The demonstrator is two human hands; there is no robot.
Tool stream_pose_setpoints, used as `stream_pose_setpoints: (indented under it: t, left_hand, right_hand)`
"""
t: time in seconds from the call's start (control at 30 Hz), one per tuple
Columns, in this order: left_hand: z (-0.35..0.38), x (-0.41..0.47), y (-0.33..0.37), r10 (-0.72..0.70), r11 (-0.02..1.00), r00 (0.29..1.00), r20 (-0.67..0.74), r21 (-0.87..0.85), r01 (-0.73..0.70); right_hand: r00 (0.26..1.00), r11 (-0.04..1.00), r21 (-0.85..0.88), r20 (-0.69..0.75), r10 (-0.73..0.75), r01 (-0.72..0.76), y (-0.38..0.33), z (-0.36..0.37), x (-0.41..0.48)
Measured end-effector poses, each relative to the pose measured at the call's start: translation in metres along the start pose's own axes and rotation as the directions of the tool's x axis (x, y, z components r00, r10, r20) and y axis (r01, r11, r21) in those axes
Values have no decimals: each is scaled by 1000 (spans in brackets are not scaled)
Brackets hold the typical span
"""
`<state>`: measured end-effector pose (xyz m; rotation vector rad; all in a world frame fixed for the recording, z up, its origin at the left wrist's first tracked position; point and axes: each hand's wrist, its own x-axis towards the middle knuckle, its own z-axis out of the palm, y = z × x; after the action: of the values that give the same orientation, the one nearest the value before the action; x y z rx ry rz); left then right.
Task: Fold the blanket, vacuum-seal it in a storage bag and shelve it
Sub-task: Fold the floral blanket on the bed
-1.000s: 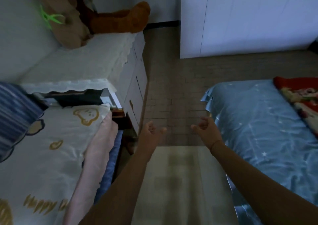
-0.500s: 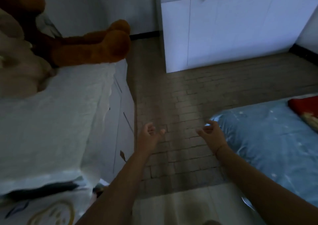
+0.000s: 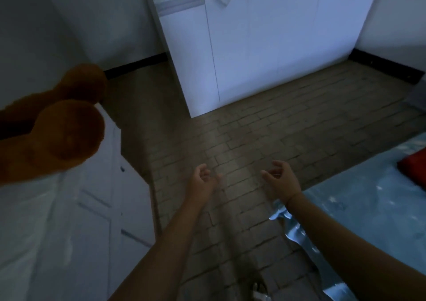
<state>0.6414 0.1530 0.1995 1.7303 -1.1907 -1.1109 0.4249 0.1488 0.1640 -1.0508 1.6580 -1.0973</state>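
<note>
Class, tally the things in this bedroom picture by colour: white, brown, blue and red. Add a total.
White: 2, wardrobe and cabinet
Brown: 1, plush toy
Blue: 1, sheet
Red: 1, cloth
Total: 5

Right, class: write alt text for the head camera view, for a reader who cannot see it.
Two bare arms reach forward over a brick-patterned floor, the left hand and right hand empty, fingers loosely curled. A white wardrobe stands ahead, a shiny blue cover lies at the right, and a brown plush toy sits at the left.
</note>
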Motion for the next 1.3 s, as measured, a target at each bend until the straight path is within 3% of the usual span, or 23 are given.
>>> stream_pose_setpoints:
  t: [0.27, 0.47, 0.67, 0.87, 1.1, 1.3]
  left_hand:
    - [63, 195, 77, 45, 998, 984, 169, 42, -53]
    - [154, 352, 139, 100, 988, 921, 375, 74, -137]
    - [282, 461, 215, 99, 981, 778, 620, 71, -182]
    - [423, 516, 271, 124, 964, 652, 748, 66, -259]
    - [597, 542, 328, 113, 927, 506, 855, 92, -364]
    - [723, 534, 372, 86, 890, 310, 947, 67, -452]
  right_hand:
    - [996, 1000, 19, -90, 21, -20, -42, 4, 179]
    - [944, 993, 91, -311, 105, -81, -50, -30, 319]
    - [805, 972, 189, -550, 222, -139, -61, -91, 421]
    - [660, 948, 277, -685, 309, -157, -48, -174, 492]
    - [481, 911, 364, -774, 411, -193, -22, -298, 565]
    - [258, 883, 432, -846, 467, -182, -6, -397, 595]
